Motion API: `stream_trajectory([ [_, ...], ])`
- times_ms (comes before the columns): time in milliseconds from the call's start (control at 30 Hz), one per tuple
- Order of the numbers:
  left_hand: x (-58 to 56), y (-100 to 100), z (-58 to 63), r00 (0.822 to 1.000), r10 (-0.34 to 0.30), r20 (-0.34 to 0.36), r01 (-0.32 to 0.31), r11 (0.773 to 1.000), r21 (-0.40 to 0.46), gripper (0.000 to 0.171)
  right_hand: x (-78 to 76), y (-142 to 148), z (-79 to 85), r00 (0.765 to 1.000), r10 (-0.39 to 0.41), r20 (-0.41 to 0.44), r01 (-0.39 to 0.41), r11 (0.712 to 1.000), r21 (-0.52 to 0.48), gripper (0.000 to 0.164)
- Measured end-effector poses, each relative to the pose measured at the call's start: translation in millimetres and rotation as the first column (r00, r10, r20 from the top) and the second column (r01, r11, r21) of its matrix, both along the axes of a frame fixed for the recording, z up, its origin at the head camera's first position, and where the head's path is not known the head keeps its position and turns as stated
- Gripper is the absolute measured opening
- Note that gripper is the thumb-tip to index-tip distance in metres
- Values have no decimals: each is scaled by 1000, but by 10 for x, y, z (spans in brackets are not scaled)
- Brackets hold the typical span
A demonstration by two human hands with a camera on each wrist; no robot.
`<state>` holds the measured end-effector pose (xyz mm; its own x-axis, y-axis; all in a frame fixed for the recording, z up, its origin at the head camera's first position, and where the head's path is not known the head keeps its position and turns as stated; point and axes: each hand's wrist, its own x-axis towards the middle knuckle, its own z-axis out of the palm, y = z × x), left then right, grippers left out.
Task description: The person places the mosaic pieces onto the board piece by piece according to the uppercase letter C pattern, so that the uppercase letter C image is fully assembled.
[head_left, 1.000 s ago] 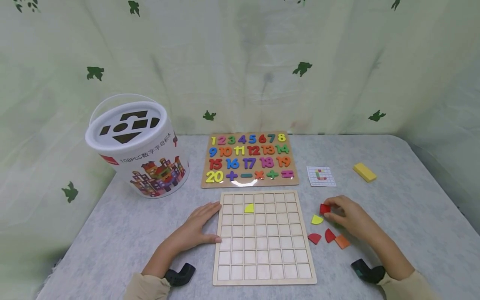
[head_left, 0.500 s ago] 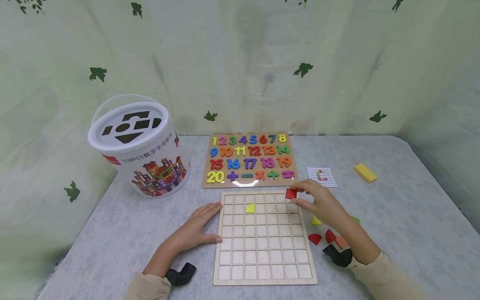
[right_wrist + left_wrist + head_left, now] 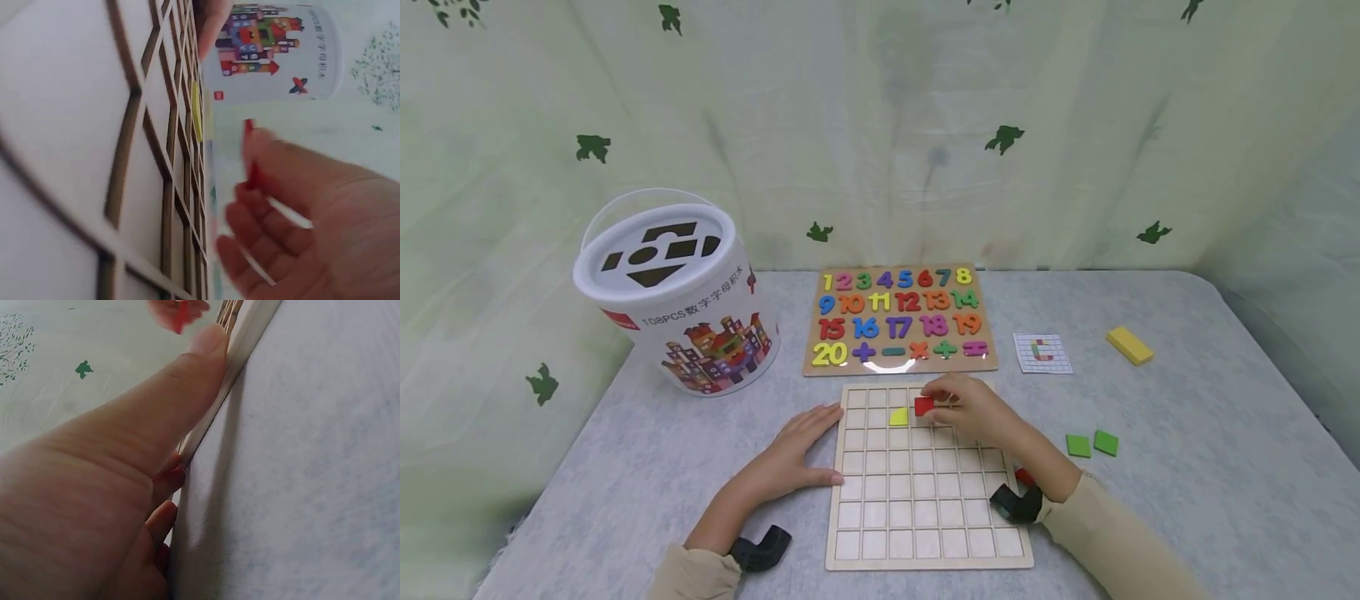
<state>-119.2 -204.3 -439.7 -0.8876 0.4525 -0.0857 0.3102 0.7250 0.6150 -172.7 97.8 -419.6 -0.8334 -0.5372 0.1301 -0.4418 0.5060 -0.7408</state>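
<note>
Between thumb and fingers, my right hand (image 3: 976, 410) pinches a red square tile (image 3: 923, 406) above the upper part of the wooden grid board (image 3: 925, 562). In the right wrist view the red tile (image 3: 249, 153) is seen edge-on, apart from the board. A yellow quarter-circle tile (image 3: 898, 417) lies in a cell just left of it. My left hand (image 3: 790, 454) rests against the board's left edge, fingers spread, thumb touching the frame. Seen from the left wrist, the thumb (image 3: 156, 406) lies along that edge.
Two green tiles (image 3: 1078, 447) lie right of the board; a red piece (image 3: 1024, 477) is partly hidden by my right forearm. Behind stand a number board (image 3: 898, 317), a pattern card (image 3: 1042, 354), a yellow block (image 3: 1129, 345) and a white bucket (image 3: 677, 300).
My right hand has carried the red tile from the loose pieces leftward over the board. Its forearm now covers most of those pieces, and two green tiles have come into sight. My left hand stays put.
</note>
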Motion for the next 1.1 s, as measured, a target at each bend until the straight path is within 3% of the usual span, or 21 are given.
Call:
stream_trajectory([
  [67, 0, -1, 1, 1000, 5, 1, -5, 1000, 1, 95, -21, -21, -65, 999, -3, 39, 2, 1000, 28, 26],
  [200, -1, -4, -6, 1000, 2, -3, -2, 1000, 2, 95, -38, -40, -142, 1000, 5, 22, -7, 997, 77, 23],
  [600, 1, 1, 5, 1000, 4, -1, -4, 1000, 3, 95, -14, -39, -142, 999, 39, 2, -39, 996, 74, 18],
  [767, 3, -1, 7, 1000, -2, -5, 2, 1000, 3, 96, 12, -31, -83, 998, 42, 53, -48, 993, 104, 25],
  [933, 6, -6, 4, 1000, -12, -18, 12, 1000, 13, 95, 75, 59, 48, 990, 37, 134, -48, 996, 80, 42],
  [1100, 7, -7, 1, 1000, -12, -20, 12, 1000, 14, 94, 155, 287, 212, 995, 23, 98, -26, 999, 34, 49],
])
